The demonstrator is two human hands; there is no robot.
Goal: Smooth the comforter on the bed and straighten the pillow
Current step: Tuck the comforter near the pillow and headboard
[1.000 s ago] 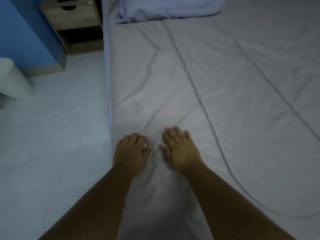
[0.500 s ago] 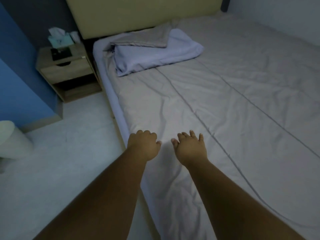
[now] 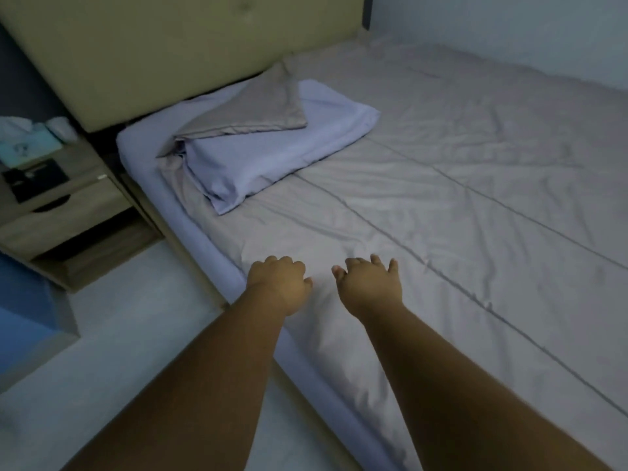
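A grey comforter (image 3: 458,215) covers the bed, creased, with long seam lines running across it. At the head on the left lies a lavender pillow (image 3: 272,158), skewed at an angle, and a grey corner of the comforter (image 3: 258,107) is folded over its top. My left hand (image 3: 278,283) is over the comforter's near left edge, fingers curled in, with nothing visibly in it. Just to the right, my right hand (image 3: 368,287) has its fingers apart, palm down on or just above the fabric.
A tan headboard (image 3: 153,45) stands behind the pillow. A wooden nightstand (image 3: 61,219) left of the bed carries a tissue box (image 3: 23,147) and a dark flat item (image 3: 37,178). Pale floor (image 3: 119,334) runs along the lavender-sheeted mattress edge (image 3: 190,212). A wall (image 3: 509,25) borders the bed's far side.
My view has lifted toward the head of the bed, bringing the pillow and headboard into sight. Both hands have come up off the fold they pressed and moved forward along the left edge.
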